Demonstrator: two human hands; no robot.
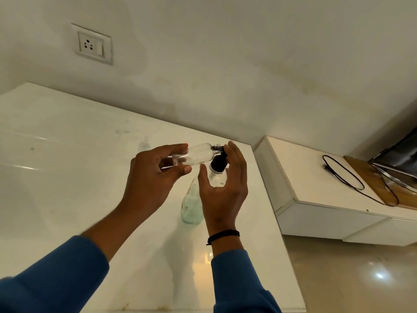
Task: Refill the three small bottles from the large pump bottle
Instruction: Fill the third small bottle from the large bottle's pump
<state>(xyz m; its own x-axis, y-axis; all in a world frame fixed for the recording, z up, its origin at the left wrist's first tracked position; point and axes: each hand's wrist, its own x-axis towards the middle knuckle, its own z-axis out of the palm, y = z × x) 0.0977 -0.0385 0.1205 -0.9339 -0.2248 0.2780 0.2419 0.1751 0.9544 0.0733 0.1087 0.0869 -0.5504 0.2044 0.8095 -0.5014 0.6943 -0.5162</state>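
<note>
Small clear plastic bottle (195,155), uncapped, lies sideways in my left hand (151,175), pinched between thumb and fingertips, its threaded neck touching the black pump nozzle of the large clear pump bottle (191,205). That bottle stands on the white countertop (67,177), its middle hidden behind my right hand (222,184), whose straight fingers reach over the pump head. A faint shape behind may be another small bottle; too blurred to tell.

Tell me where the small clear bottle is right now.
In the head view, the small clear bottle lies sideways in mid-frame, held in the left hand, its open neck at the black pump head of the large pump bottle.
</note>
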